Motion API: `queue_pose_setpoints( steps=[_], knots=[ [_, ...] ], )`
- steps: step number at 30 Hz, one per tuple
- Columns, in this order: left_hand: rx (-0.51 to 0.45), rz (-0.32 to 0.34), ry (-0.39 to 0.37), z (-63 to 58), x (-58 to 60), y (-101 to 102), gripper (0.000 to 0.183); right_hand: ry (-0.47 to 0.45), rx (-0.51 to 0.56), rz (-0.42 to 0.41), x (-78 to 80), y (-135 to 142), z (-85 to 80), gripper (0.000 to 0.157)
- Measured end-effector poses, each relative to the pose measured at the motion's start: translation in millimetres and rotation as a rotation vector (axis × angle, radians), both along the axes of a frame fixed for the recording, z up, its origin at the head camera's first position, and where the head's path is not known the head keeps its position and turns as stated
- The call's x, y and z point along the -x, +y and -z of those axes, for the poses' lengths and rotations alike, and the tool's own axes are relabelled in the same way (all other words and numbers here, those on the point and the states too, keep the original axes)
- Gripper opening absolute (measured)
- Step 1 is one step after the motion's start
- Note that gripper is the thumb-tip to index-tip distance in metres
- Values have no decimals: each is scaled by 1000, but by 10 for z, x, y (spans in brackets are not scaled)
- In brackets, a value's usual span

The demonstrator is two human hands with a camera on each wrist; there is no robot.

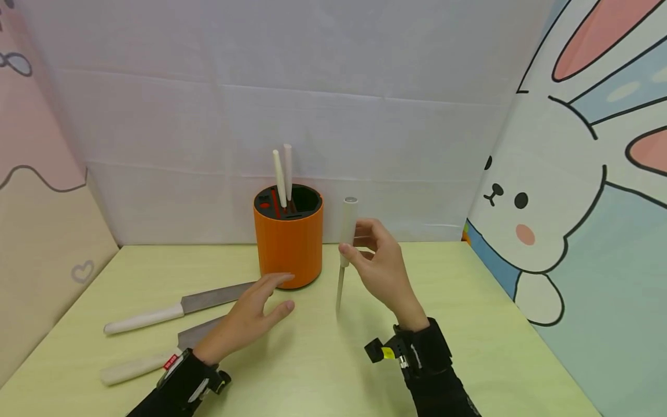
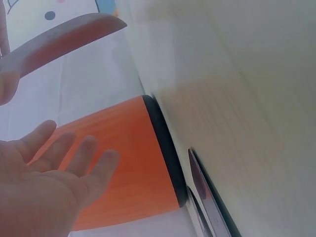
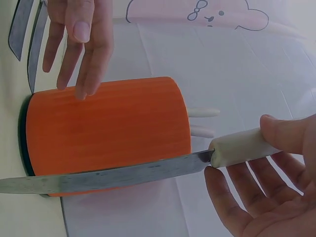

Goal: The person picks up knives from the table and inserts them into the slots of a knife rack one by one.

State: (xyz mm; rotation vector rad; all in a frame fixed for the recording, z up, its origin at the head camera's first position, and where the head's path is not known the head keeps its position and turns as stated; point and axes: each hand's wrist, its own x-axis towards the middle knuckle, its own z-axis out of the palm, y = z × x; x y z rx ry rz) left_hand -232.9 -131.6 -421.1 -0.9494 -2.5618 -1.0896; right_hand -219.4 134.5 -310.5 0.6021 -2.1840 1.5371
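Note:
My right hand [image 1: 383, 266] pinches the white handle of a knife [image 3: 242, 148] between thumb and fingers, to the right of an orange knife block [image 1: 289, 249]. The blade points down toward the table, and the handle's end is up. In the left wrist view this blade [image 2: 64, 39] shows above the block. My left hand [image 1: 247, 318] has its fingers extended and holds nothing; it is at the front of the block, over the blades of two knives lying on the table. The block's black top holds two thin white handles [image 1: 288, 172] standing up.
At the left lie a knife with a long blade [image 1: 216, 297] and, nearer, a knife with a broader blade [image 1: 138, 368], handles toward the left. A white cloth backdrop [image 1: 208, 127] stands behind the pale table [image 1: 312, 370], with printed cartoon panels [image 1: 589, 231] at the sides.

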Motion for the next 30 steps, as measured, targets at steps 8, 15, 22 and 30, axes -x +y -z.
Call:
queue_pose_setpoints(
  steps=[8, 15, 22, 30],
  knots=[
    [-36, 24, -49, -27, -12, 36, 51, 12, -8, 3, -57, -29, 9, 36],
    [-71, 30, -63, -30, -13, 65, 51, 8, -2, -5, -233, -99, -160, 35],
    [-63, 25, -33, -16, -7, 74, 50, 16, -5, 0, -65, -1, 65, 37],
    [-97, 31, 6, -33, -3, 62, 48, 16, 14, -18, -183, -79, -69, 36]
  ],
)
